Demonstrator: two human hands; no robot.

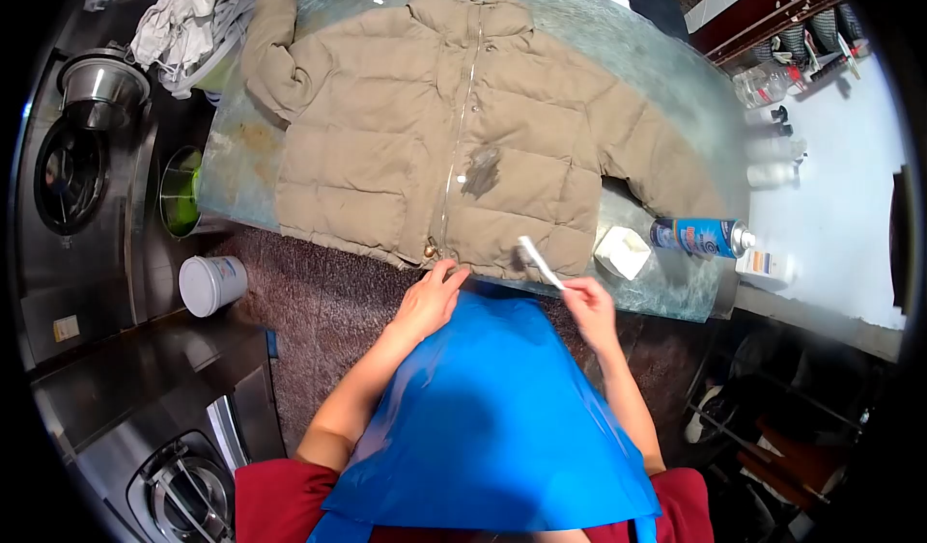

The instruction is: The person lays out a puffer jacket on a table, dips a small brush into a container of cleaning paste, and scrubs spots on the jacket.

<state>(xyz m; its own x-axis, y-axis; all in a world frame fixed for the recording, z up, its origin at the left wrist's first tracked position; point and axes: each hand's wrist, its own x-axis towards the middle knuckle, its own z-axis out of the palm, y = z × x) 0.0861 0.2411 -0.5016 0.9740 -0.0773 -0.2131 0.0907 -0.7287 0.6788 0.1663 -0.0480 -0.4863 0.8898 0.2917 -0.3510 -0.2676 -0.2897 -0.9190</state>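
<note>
A tan puffer jacket (362,157) lies front up on the worktable, its zipper closed down the middle. Beside the zipper is a dark patch (480,171) with a small white spot at its left edge. My left hand (430,302) rests at the jacket's bottom hem near the zipper end, fingers slightly bent and apart. In my closed right hand (591,313) is a slim white brush (541,261), its head over the lower hem; the bristles cannot be made out. Right of it stand a white open container (623,252) and a blue spray can (700,237) lying on its side.
The greenish worktable (666,287) has its near edge at my blue apron (492,398). Piled clothes (188,22) and a white tub (212,285) are at left, beside steel machines (72,176). Bottles (768,86) line a white surface (850,186) at right.
</note>
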